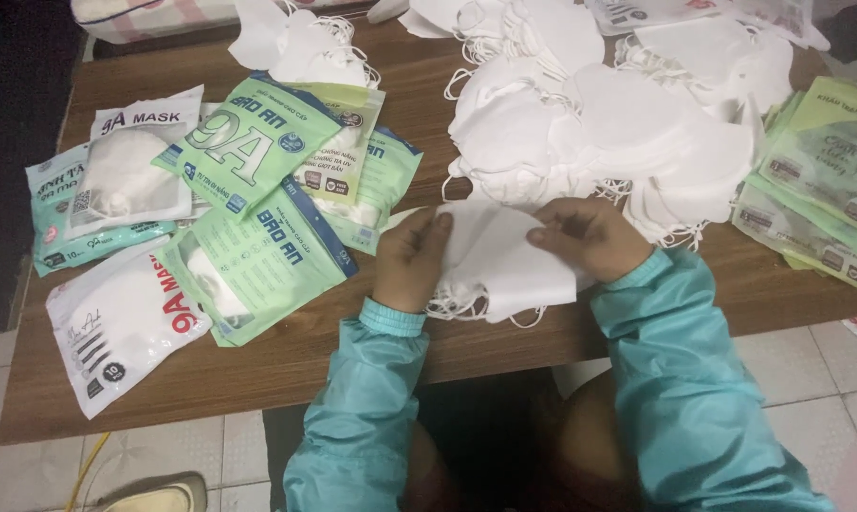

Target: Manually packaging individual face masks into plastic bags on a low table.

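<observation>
My left hand and my right hand together hold a small stack of white face masks just above the near edge of the wooden table. The left fingers pinch the stack's left end, the right fingers press on its top right corner. Elastic ear loops hang under the stack. Both arms wear teal sleeves.
A large heap of loose white masks lies right behind my hands. Filled green and white mask packets are spread on the left. Flat empty green packets are stacked at the right edge. Tiled floor and a shoe lie below.
</observation>
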